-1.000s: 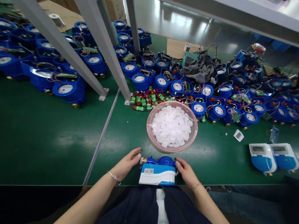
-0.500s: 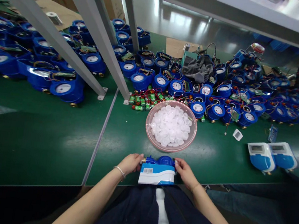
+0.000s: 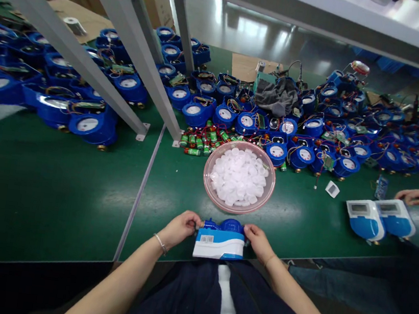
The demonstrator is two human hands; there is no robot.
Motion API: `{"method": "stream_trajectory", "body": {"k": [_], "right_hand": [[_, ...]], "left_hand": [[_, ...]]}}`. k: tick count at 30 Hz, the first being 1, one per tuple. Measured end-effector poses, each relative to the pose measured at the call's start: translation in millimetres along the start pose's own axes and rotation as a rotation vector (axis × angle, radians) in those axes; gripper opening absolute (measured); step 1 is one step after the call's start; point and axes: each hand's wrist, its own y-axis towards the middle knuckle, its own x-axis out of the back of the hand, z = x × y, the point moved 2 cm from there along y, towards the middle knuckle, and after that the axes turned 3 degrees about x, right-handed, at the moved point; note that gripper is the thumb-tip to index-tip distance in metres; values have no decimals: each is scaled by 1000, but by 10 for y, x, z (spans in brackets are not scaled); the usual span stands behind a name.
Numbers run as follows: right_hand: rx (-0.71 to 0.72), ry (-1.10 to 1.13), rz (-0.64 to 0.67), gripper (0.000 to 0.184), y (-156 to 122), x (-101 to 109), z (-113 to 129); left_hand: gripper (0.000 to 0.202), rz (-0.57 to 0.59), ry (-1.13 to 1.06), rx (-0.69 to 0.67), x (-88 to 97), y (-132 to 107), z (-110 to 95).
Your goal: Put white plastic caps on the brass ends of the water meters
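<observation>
hands point(image 3: 182, 226) point(image 3: 259, 242) in grip on both meter point(image 3: 219, 245) ends, near bench point(image 3: 65, 200) edge, open room left

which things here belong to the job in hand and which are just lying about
In use: blue-and-white water meter, between left hand and right hand; probably the bowl of white caps.

Seemingly lying about: grey cloth; green batteries; white display piece.
</observation>
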Motion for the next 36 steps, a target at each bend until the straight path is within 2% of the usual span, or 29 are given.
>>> {"method": "stream_trajectory", "body": {"k": [2,4,6,8,13,15,18,21,24,30,33,36], "right_hand": [[-23,-29,-11,46,14,9,-6],[-15,-22,-21,45,11,6,11],[10,7,-16,45,2,-5,37],[26,31,6,50,-1,-17,50],[2,4,-16,42,57,-22,-3],[-24,-9,-37,37,89,-35,-24],[-82,-19,-37,40,123,-73,-19],[-148,-30,-7,46,127,-101,34],[-181,-36,25,47,83,-96,120],[-14,-46,15,40,-23,-46,218],[-5,-113,-24,34,15,-82,176],[-33,-205,-67,30,97,-138,161]], "left_hand": [[47,-72,-23,10,68,-27,10],[55,-91,-7,112,80,-5,55],[67,-37,43,215,24,54,102],[66,24,80,236,-56,115,120],[40,130,-3,19,-119,106,79],[37,158,-34,-78,-82,58,67],[36,178,-15,-167,-2,23,52],[34,207,45,-208,82,62,26],[40,233,103,-203,148,136,22],[43,248,193,-133,121,168,100],[28,230,206,-202,84,93,66],[26,166,264,-303,112,24,-29]]}}
